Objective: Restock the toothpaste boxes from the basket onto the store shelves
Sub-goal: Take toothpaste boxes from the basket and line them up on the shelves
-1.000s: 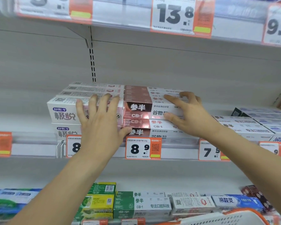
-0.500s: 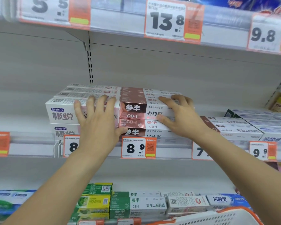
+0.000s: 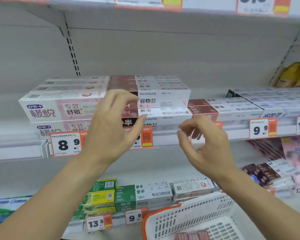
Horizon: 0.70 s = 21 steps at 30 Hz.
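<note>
A stack of brown-and-white toothpaste boxes (image 3: 163,99) sits on the middle shelf (image 3: 16,149), flush against a stack of white-and-pink boxes (image 3: 59,108) on its left. My left hand (image 3: 109,129) hovers in front of the brown stack with loosely curled fingers, holding nothing. My right hand (image 3: 203,144) hangs lower and to the right, fingers also loosely curled and empty, apart from the boxes. The white basket with an orange rim (image 3: 189,217) is at the bottom right, and several pinkish-brown boxes (image 3: 190,236) lie in it.
More brown and pale blue boxes (image 3: 232,108) fill the middle shelf to the right. Green, yellow and white boxes (image 3: 128,196) line the lower shelf. Orange price tags (image 3: 66,144) run along the shelf edges. Yellow packs (image 3: 294,75) stand at the far right.
Both hands have come off the stacked boxes and drawn back toward me, fingers now loosely curled. The view has dropped, showing more of the basket.
</note>
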Each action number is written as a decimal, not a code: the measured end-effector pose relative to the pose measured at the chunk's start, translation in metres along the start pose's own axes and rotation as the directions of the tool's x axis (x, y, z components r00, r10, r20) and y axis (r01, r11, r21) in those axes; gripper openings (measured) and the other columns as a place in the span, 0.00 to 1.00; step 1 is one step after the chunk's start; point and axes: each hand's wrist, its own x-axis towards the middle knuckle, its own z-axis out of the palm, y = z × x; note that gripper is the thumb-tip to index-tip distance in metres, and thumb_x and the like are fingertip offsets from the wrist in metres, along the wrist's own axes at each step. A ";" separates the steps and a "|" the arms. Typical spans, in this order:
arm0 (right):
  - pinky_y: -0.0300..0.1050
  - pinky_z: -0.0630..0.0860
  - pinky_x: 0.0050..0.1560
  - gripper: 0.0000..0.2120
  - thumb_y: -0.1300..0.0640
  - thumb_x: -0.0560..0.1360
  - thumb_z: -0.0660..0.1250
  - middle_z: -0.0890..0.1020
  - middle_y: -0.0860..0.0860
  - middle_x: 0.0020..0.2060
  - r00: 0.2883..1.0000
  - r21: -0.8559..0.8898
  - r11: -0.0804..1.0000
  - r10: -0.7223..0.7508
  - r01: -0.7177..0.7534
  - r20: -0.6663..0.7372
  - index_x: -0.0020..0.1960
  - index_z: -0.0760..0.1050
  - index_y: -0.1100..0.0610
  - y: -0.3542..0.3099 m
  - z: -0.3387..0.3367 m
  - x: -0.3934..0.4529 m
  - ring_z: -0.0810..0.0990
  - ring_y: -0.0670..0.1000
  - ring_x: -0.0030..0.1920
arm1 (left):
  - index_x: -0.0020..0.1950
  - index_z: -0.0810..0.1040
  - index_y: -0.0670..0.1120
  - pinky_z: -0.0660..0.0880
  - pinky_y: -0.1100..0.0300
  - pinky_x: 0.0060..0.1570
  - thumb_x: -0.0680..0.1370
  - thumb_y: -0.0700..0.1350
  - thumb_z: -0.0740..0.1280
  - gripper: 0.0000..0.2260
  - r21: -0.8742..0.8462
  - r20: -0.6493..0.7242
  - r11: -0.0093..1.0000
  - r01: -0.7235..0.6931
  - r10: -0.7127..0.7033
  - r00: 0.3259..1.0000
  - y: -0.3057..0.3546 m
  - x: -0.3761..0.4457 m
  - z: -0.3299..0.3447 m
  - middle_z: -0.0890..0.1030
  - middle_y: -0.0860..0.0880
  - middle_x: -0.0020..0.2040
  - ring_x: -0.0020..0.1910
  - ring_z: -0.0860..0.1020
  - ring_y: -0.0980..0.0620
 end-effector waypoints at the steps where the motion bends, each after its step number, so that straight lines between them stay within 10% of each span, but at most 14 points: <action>1: 0.33 0.70 0.41 0.05 0.66 0.73 0.71 0.78 0.46 0.37 0.997 0.026 0.998 0.057 -0.058 0.054 0.45 0.78 0.58 0.003 -0.003 -0.021 0.74 0.40 0.38 | 0.57 0.79 0.44 0.75 0.53 0.56 0.76 0.47 0.71 0.12 -0.074 0.096 0.997 -0.020 0.027 0.995 0.006 -0.005 0.006 0.79 0.50 0.53 0.53 0.78 0.52; 4: 0.31 0.71 0.38 0.09 0.65 0.73 0.71 0.79 0.42 0.32 0.900 0.039 0.928 0.350 -0.372 0.261 0.43 0.78 0.51 0.023 -0.008 -0.094 0.77 0.42 0.35 | 0.48 0.79 0.49 0.77 0.51 0.44 0.77 0.49 0.68 0.05 -0.152 0.409 0.988 -0.034 0.094 0.908 0.022 -0.029 0.036 0.78 0.57 0.43 0.41 0.78 0.56; 8: 0.33 0.73 0.37 0.09 0.63 0.75 0.71 0.81 0.44 0.33 0.580 -0.068 0.678 0.673 -0.732 0.459 0.42 0.79 0.50 0.066 -0.015 -0.197 0.79 0.44 0.35 | 0.48 0.79 0.51 0.76 0.55 0.47 0.79 0.51 0.67 0.05 -0.140 0.760 0.989 -0.039 0.133 0.636 0.044 -0.071 0.081 0.77 0.59 0.43 0.42 0.74 0.59; 12: 0.40 0.75 0.36 0.01 0.58 0.75 0.70 0.83 0.51 0.37 0.206 -0.375 0.449 0.819 -0.811 0.536 0.44 0.79 0.54 0.112 -0.020 -0.290 0.81 0.50 0.36 | 0.47 0.77 0.55 0.75 0.58 0.48 0.79 0.53 0.67 0.03 -0.131 0.933 0.991 -0.001 0.124 0.337 0.049 -0.111 0.126 0.79 0.58 0.45 0.42 0.74 0.60; 15: 0.40 0.78 0.43 0.15 0.53 0.75 0.72 0.82 0.53 0.52 -0.102 -0.573 0.334 0.796 -0.748 0.597 0.58 0.76 0.56 0.135 -0.019 -0.339 0.82 0.51 0.46 | 0.51 0.77 0.53 0.72 0.60 0.47 0.79 0.54 0.66 0.06 -0.063 0.980 0.998 0.011 0.059 0.191 0.049 -0.141 0.164 0.78 0.57 0.48 0.44 0.74 0.59; 21: 0.55 0.71 0.69 0.50 0.47 0.67 0.79 0.63 0.60 0.74 -0.208 -0.656 0.202 0.846 -0.727 0.490 0.79 0.55 0.55 0.146 -0.002 -0.389 0.69 0.61 0.71 | 0.63 0.74 0.44 0.75 0.53 0.55 0.80 0.51 0.65 0.15 0.108 0.987 0.988 0.112 -0.093 -0.132 0.068 -0.229 0.246 0.78 0.45 0.58 0.54 0.77 0.46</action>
